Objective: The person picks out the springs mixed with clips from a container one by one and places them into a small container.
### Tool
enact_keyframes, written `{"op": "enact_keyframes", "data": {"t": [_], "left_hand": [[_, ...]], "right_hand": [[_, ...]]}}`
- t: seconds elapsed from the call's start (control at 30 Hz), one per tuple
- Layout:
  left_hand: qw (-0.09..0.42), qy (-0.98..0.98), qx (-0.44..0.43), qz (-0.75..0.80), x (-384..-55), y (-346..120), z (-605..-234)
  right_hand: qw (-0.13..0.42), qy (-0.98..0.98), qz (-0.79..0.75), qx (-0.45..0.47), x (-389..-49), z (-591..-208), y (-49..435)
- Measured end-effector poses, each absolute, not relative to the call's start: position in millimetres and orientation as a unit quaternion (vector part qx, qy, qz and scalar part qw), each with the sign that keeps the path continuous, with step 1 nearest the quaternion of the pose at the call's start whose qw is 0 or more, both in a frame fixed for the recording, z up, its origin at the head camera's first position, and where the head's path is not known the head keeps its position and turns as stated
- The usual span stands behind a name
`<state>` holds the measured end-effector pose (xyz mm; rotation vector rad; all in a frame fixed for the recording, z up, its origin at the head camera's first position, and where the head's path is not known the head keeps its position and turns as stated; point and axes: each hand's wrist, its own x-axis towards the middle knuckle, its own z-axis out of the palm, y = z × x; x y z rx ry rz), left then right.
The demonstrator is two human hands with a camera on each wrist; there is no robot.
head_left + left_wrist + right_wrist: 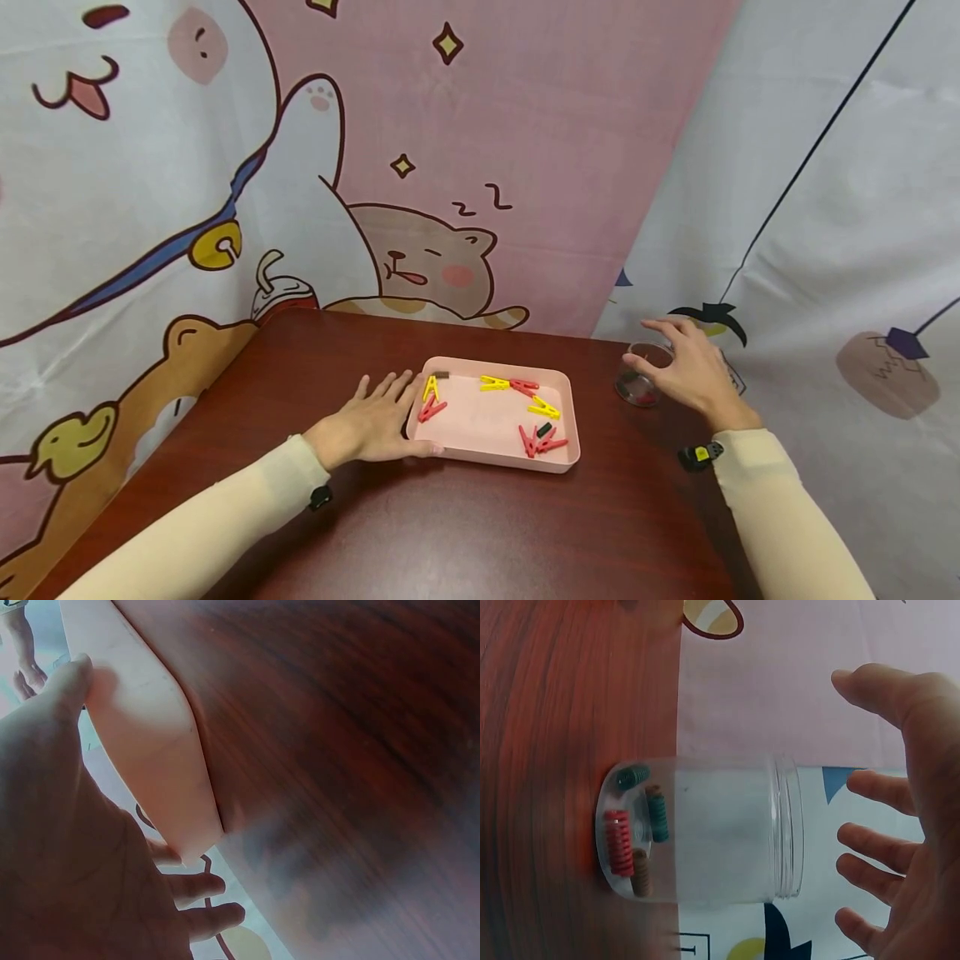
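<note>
My left hand (375,421) rests against the left end of a shallow pink tray (476,421), its fingers fairly straight. In the left wrist view the thumb touches the outer wall of the tray (142,742). Inside lie several red and yellow clothespins (543,407), a dark green spring (544,430) and a greyish spring (442,375). My right hand (697,371) hovers spread at the mouth of a clear jar (636,390). In the right wrist view there is a gap between the fingers and the jar (724,825). Red, green and brown springs (619,841) lie at the jar's bottom.
The dark red-brown wooden table (465,525) carries both tray and jar. The jar stands right of the tray, near the table's right edge. A cloth printed with cartoon animals (510,150) hangs behind the table and along its sides.
</note>
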<state>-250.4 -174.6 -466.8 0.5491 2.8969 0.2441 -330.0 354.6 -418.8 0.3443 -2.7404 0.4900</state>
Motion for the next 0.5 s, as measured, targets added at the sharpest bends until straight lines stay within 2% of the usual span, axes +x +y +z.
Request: {"op": "enact_keyframes", "data": {"t": [0.5], "left_hand": [[0.092,0.975,0.187,0.08,-250,-174,-466]], "right_hand": [[0.196,-0.953,0.172,0.15,-327,-423,328]]}}
